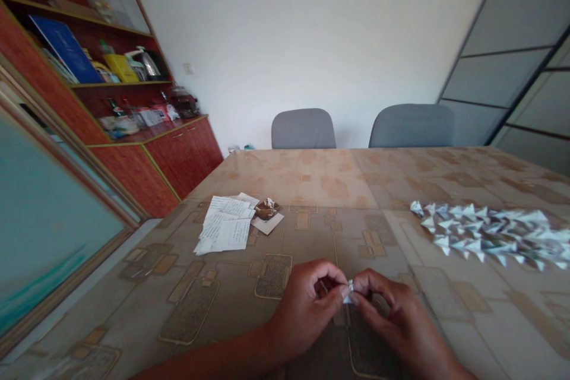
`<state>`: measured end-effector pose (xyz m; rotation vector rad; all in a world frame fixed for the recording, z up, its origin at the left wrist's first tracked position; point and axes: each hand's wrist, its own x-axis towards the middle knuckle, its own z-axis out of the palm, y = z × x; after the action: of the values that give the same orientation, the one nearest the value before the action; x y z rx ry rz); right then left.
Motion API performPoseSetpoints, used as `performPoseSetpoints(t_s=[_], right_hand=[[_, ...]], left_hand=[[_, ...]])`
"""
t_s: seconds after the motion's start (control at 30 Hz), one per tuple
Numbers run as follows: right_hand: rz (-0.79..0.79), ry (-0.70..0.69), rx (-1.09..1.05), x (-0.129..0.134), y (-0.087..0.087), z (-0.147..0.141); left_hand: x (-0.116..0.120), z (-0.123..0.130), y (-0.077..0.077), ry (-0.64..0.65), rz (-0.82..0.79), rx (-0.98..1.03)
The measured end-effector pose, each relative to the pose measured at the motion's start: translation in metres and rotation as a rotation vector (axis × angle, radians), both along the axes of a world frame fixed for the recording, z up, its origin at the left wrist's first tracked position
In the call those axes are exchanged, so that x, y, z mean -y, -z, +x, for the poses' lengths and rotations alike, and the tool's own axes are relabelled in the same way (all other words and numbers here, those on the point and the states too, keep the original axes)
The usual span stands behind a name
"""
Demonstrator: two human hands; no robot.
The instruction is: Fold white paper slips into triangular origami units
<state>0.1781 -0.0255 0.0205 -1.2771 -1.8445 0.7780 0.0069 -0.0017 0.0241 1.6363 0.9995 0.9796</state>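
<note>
Near the front of the table, my left hand (307,303) and my right hand (392,309) meet and pinch a small folded piece of paper (348,298) between thumbs and fingertips. Most of the piece is hidden by the fingers; only white bits show. To the left lies a fanned pile of printed paper slips (225,225), with a brown-and-white picture card (267,217) at its right edge. On the right, many small folded paper pieces (485,228) with pointed tips stand in several rows.
The table (307,178) has a patterned brown cover. Two grey chairs (303,129) stand behind its far edge. A red-brown shelf cabinet (178,154) with bottles, a kettle (149,64) and a blue folder (66,50) rises at the left.
</note>
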Motion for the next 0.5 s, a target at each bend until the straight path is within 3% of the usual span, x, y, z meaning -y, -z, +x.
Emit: performPoseSetpoints(t_s=[0.5], right_hand=[[-0.086,-0.058,-0.088,0.0003,0.0024,0.0045]], left_hand=[[-0.0017,-0.0021,-0.0035,0.051,-0.076,0.034]])
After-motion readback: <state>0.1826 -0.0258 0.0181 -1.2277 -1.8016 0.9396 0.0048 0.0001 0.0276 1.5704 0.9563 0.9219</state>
